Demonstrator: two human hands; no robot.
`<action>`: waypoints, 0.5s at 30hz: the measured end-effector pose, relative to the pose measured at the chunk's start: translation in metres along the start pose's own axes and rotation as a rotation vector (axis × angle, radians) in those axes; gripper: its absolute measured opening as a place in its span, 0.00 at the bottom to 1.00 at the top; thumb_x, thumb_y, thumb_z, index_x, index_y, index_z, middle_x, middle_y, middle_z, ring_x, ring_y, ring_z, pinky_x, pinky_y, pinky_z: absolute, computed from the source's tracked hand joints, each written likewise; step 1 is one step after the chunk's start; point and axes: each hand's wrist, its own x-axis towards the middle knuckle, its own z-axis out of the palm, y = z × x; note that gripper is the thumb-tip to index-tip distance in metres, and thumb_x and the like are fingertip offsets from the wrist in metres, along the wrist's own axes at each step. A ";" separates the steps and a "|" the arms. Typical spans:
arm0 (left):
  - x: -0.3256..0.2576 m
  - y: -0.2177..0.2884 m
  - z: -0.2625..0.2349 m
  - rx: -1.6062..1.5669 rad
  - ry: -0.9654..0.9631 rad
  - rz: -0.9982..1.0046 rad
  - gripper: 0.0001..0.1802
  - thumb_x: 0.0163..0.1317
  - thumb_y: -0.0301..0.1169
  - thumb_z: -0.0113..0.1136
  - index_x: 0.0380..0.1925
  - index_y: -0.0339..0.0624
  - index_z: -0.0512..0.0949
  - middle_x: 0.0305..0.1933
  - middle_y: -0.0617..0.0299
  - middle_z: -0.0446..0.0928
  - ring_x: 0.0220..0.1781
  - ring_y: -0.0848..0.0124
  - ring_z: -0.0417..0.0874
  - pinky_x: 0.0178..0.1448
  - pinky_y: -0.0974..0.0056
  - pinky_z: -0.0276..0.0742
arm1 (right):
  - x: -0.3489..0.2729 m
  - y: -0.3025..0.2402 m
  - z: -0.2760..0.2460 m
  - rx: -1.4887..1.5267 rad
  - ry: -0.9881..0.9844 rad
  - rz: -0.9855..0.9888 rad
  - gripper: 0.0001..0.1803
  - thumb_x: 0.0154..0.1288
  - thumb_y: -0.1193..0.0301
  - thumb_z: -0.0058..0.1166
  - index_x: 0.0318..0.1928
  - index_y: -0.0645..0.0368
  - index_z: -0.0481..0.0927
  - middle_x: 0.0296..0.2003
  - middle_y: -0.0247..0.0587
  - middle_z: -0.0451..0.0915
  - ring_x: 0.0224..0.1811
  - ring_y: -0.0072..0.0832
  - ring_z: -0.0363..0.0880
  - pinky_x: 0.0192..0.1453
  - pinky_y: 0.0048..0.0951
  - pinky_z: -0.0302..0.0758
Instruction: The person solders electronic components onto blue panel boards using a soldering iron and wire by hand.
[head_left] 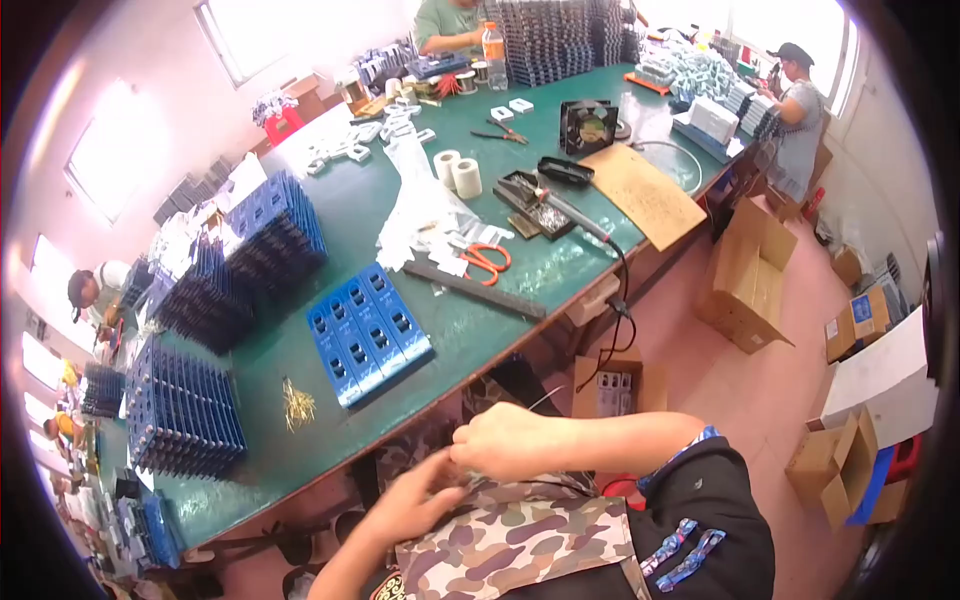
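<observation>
We face the green workbench [470,335] across mid-frame. Our camouflage apron [520,540] occupies lower centre. The blue four-strip panel [368,338] lies flat left of centre, presumably for easy reach. Our right hand [510,440] is curled nearly closed, our left hand [415,500] half open; we cannot tell whether either grips anything. Gold-coloured wire leads [298,406] lie lower left.

Together, the left hand [415,498] and right hand [515,440] were before the near edge of the table [350,240]. On it, a panel [370,340] lay beyond them, a wire bundle [298,406] to its left and panel stacks [185,410] farther left. Right of the panel lay a bar [490,292], with scissors [487,262] just behind; farther back stood two rolls [466,177]. A fan [588,127] stood far right, behind a flat sheet [640,190]. An open carton [745,285] stood on the floor [700,400], right of the table.
</observation>
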 end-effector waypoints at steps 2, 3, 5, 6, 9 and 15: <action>0.012 0.010 -0.002 0.055 0.008 -0.045 0.11 0.66 0.32 0.55 0.44 0.39 0.77 0.25 0.56 0.80 0.28 0.68 0.82 0.36 0.64 0.77 | -0.004 0.009 -0.005 0.050 -0.042 0.012 0.07 0.58 0.70 0.51 0.32 0.60 0.78 0.32 0.45 0.80 0.37 0.44 0.81 0.38 0.41 0.77; 0.000 0.010 -0.006 0.043 0.014 -0.051 0.11 0.66 0.32 0.55 0.44 0.39 0.77 0.25 0.56 0.80 0.28 0.68 0.82 0.36 0.64 0.77 | -0.021 0.011 -0.017 0.053 -0.055 0.006 0.07 0.58 0.70 0.51 0.32 0.60 0.78 0.32 0.45 0.80 0.37 0.44 0.81 0.38 0.41 0.77; -0.004 -0.018 -0.027 0.047 -0.003 -0.115 0.10 0.66 0.33 0.56 0.42 0.39 0.78 0.24 0.59 0.80 0.27 0.68 0.81 0.36 0.65 0.77 | -0.039 0.033 -0.033 0.111 0.028 0.080 0.09 0.62 0.66 0.51 0.31 0.59 0.77 0.32 0.45 0.79 0.37 0.44 0.81 0.38 0.42 0.77; 0.000 -0.010 -0.039 0.078 -0.137 -0.232 0.14 0.65 0.34 0.57 0.46 0.38 0.77 0.31 0.55 0.82 0.33 0.65 0.83 0.41 0.64 0.78 | -0.037 0.039 -0.035 0.106 0.029 0.087 0.09 0.62 0.66 0.51 0.31 0.59 0.77 0.32 0.45 0.79 0.37 0.44 0.81 0.38 0.42 0.77; 0.021 0.015 -0.033 0.042 -0.130 0.039 0.19 0.64 0.36 0.59 0.52 0.37 0.74 0.40 0.51 0.82 0.41 0.62 0.84 0.47 0.61 0.78 | -0.022 0.031 -0.041 0.147 -0.067 0.112 0.12 0.64 0.64 0.50 0.32 0.60 0.78 0.33 0.45 0.80 0.37 0.44 0.81 0.39 0.43 0.76; 0.071 0.037 -0.032 0.132 -0.107 0.048 0.13 0.65 0.37 0.56 0.40 0.39 0.77 0.36 0.48 0.80 0.39 0.52 0.82 0.42 0.57 0.77 | -0.008 0.052 -0.046 0.185 0.014 0.090 0.09 0.60 0.67 0.52 0.30 0.60 0.78 0.30 0.43 0.80 0.36 0.44 0.81 0.37 0.43 0.76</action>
